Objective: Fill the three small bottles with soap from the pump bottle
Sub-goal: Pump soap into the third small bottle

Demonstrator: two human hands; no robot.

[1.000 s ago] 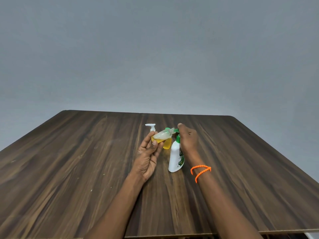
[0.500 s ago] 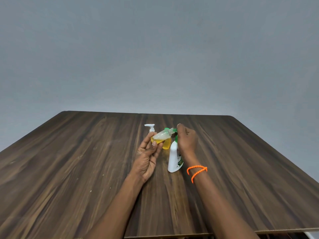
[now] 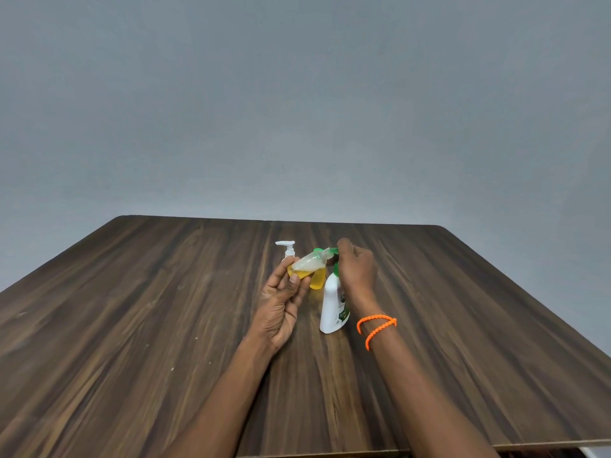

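Observation:
A white pump bottle (image 3: 332,309) with a green pump head stands on the wooden table (image 3: 132,325). My right hand (image 3: 355,269) rests on top of the pump head, fingers curled over it. My left hand (image 3: 281,302) holds a small clear bottle (image 3: 309,262), tilted, with its open neck against the green spout; pale liquid lies in it. Behind it stand a small bottle with yellow soap (image 3: 317,279) and green cap, and another yellow bottle with a white pump top (image 3: 287,249), partly hidden by my fingers.
An orange beaded bracelet (image 3: 375,327) circles my right wrist. The table's far edge runs just behind the bottles, against a plain grey wall (image 3: 297,110).
My right hand has pressed a little lower on the pump head and its wrist has dropped slightly. The left hand and the tilted bottle have stayed in place.

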